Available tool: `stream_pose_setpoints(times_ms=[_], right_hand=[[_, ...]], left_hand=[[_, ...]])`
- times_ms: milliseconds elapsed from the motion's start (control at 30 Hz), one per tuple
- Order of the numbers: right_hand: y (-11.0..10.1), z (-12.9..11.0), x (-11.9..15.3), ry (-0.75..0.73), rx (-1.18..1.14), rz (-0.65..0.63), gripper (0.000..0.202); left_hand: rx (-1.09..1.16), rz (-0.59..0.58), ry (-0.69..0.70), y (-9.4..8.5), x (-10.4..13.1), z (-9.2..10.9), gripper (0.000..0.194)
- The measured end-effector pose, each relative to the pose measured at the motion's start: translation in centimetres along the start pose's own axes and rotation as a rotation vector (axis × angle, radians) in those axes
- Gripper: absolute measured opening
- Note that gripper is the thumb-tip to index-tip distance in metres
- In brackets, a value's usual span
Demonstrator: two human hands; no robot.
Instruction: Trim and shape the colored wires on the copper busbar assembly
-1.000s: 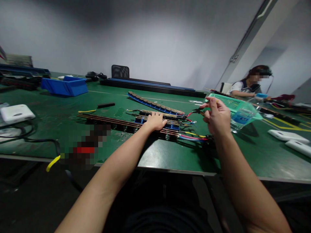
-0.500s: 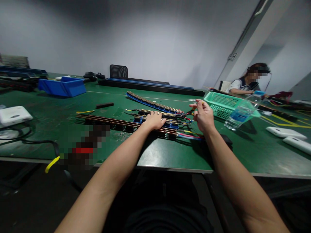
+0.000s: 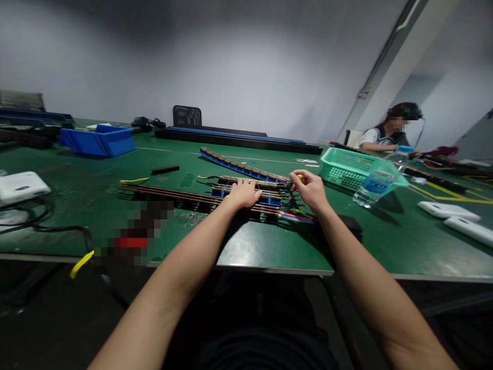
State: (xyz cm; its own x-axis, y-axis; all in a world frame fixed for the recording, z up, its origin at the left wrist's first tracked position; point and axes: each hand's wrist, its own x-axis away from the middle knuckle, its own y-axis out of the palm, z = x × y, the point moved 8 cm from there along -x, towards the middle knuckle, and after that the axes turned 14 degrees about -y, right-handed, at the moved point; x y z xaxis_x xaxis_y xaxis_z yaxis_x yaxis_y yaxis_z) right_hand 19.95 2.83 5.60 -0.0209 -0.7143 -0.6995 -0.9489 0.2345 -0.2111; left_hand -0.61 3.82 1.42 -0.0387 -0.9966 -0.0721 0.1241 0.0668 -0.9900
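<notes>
My left hand point(image 3: 244, 193) lies with fingers spread on a short blue and black rail piece point(image 3: 274, 198) with copper-coloured strips. My right hand point(image 3: 311, 190) is closed at the right end of the rails, its fingertips pinched by the wires; a small yellow and red bit shows there, too small to name. A long rail with copper strips point(image 3: 165, 193) runs along the near side, with pink and blue wires point(image 3: 298, 218) at its right end. Behind my left hand, a blue-based strip point(image 3: 242, 165) lies at a slant.
A green basket point(image 3: 342, 167) and a water bottle point(image 3: 372, 187) stand at the right, with white devices point(image 3: 449, 210) beyond. A blue bin point(image 3: 98, 141) sits at the left. Long dark rails point(image 3: 231, 135) lie at the back. A person point(image 3: 395, 128) sits at the far right.
My right hand has moved left and slightly down, from above the wires to the rails' right end. My left hand stays on the rail piece. The view has shifted slightly.
</notes>
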Motion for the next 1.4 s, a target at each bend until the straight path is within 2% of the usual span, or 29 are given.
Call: stream_pose_setpoints(times_ms=[100, 167, 333, 467, 567, 700, 767, 833, 967, 1200, 1400], right_hand=[[0.8, -0.5, 0.5, -0.02, 0.057, -0.085, 0.041], [0.6, -0.5, 0.5, -0.03, 0.075, -0.062, 0.039], [-1.9, -0.6, 0.0, -0.049, 0.067, 0.202, 0.051], [-3.0, -2.8, 0.7, -0.112, -0.047, 0.334, 0.049], [-3.1, -5.0, 3.0, -0.101, -0.202, 0.404, 0.046], [-3.0, -7.4, 8.8, -0.035, -0.323, 0.482, 0.039], [-3.0, -8.5, 12.1, -0.027, -0.297, 0.475, 0.035], [-2.8, -9.5, 14.8, -0.036, -0.242, 0.402, 0.037], [-3.3, -10.6, 18.3, -0.04, -0.148, 0.316, 0.039], [-4.6, -11.2, 19.5, -0.034, -0.169, 0.311, 0.036], [-4.3, -11.9, 19.6, 0.008, -0.151, 0.375, 0.035]], left_hand=[[0.004, 0.006, 0.001, 0.1, -0.1, 0.0, 0.059], [-0.001, 0.009, 0.002, 0.1, -0.1, 0.0, 0.059], [-0.016, -0.003, 0.004, 0.0, 0.1, 0.0, 0.06], [-0.023, -0.009, 0.003, -0.2, 0.2, 0.0, 0.06], [-0.021, -0.007, 0.002, -0.2, 0.2, 0.0, 0.06], [-0.02, 0.011, 0.005, -0.1, 0.2, 0.0, 0.06], [-0.027, 0.015, 0.009, -0.1, 0.2, 0.1, 0.061], [-0.033, 0.014, 0.011, 0.0, 0.2, 0.1, 0.061], [-0.032, 0.014, 0.008, -0.1, 0.2, 0.1, 0.059], [-0.036, 0.005, -0.001, -0.2, 0.2, 0.0, 0.058], [-0.032, -0.006, -0.002, -0.1, 0.1, 0.1, 0.059]])
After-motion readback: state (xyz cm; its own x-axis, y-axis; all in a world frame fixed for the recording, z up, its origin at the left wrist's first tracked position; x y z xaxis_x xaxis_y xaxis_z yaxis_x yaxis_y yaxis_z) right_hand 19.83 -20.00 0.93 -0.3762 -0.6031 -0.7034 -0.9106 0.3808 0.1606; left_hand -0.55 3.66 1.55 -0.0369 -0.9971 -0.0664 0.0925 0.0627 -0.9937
